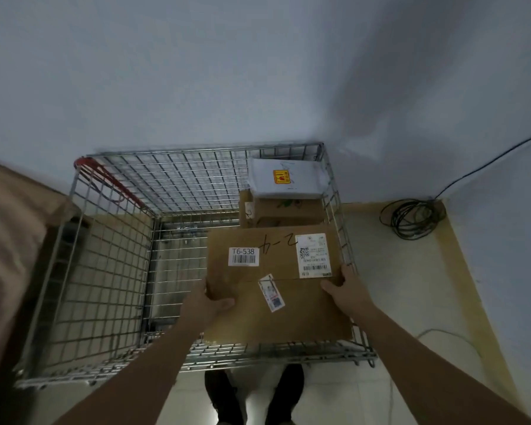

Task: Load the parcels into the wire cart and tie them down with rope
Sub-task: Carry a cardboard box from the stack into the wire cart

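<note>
Cardboard box: We are holding the big cardboard box (301, 311) between our two hands, its broad face turning up to us, inside the wire cage (258, 352), close along the cage wall on the right-hand side. We cannot tell if its bottom is already resting on the cage floor.
Left hand: Our left hand (210, 302) is gripping the left edge of the box, the thumb lying on top and the fingers going round the side, out of our sight.
Right hand: Our right hand (345, 285) is gripping the opposite edge in the same manner, very near to the mesh wall.
Hands together: They are standing well apart, one on each side, both clamped on the box. We think this is because the box is too wide for one hand and should be coming down level.
Labels: The T6-538 label (243, 256) and the shipping label (313, 256) are facing up just beyond our fingers, probably so that they are readable.
Beyond the hands: A smaller brown box (285, 211) is sitting in the far corner with a white parcel (288, 179) on top. Our box is touching it or nearly, we cannot tell which.
Step in hand: In our judgement we are packing the box tightly to the right, to be leaving room for other parcels.
Risk: Our right fingers could be getting pinched against the wire when we are letting go.
</note>
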The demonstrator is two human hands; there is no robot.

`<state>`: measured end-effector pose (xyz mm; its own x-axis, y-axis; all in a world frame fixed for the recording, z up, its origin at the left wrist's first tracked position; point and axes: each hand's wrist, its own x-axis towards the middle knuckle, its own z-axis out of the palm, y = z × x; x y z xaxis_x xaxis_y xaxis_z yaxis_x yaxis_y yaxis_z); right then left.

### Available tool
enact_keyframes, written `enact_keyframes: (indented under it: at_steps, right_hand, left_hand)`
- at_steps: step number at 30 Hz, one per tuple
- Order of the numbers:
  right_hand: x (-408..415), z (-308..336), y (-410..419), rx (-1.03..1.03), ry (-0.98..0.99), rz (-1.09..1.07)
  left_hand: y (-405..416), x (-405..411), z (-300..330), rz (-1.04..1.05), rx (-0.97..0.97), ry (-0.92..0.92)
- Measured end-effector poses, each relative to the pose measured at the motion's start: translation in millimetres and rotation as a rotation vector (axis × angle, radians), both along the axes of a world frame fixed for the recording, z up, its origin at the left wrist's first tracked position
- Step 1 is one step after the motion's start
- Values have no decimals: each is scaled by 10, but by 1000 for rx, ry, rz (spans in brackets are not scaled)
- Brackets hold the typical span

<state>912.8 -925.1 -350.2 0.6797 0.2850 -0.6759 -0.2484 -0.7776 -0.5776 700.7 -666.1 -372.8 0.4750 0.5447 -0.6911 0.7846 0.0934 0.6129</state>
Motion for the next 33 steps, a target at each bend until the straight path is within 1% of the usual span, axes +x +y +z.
enact_keyframes:
  at_steps: [3, 10, 13, 16, 20, 21, 23, 24, 25, 27, 28, 31, 33]
  right_hand:
    - [-8, -417, 86, -3, 59, -15]
    - [183, -1387, 276, -116, 55, 46]
    - [261, -1746, 403, -123, 12, 56]
    - [271, -2009, 481, -174, -96, 117]
    - [252, -2213, 449, -252, -165, 243]
    - [247, -2249, 430, -281, -181, 310]
    - [218, -2311, 424, -315, -224, 547]
    - [205, -2352, 444, -327, -218, 661]
    - [186, -2392, 469, -335, -166, 712]
    - [155, -2474, 531, -332, -27, 694]
    - [140, -2521, 548, -324, 8, 687]
    - [95, -2567, 550, -331, 5, 698]
    - [90, -2500, 538, -314, -27, 647]
  left_hand:
    - [-3, 70, -372, 15, 35, 47]
    - [89, 299, -1283, -30, 76, 108]
    - [155, 392, -1627, -23, 86, 124]
    - [232, 504, -1896, -39, 90, 133]
    - [274, 668, -2162, -74, 128, 120]
    - [263, 696, -2204, -70, 132, 108]
    - [213, 725, -2277, -52, 134, 101]
    - [181, 732, -2332, -51, 126, 108]
    - [151, 734, -2385, -61, 110, 114]
    - [111, 730, -2486, -84, 77, 128]
    - [103, 727, -2520, -94, 76, 139]
    - [130, 728, -2527, -169, 105, 192]
    - [165, 743, -2443, -233, 101, 202]
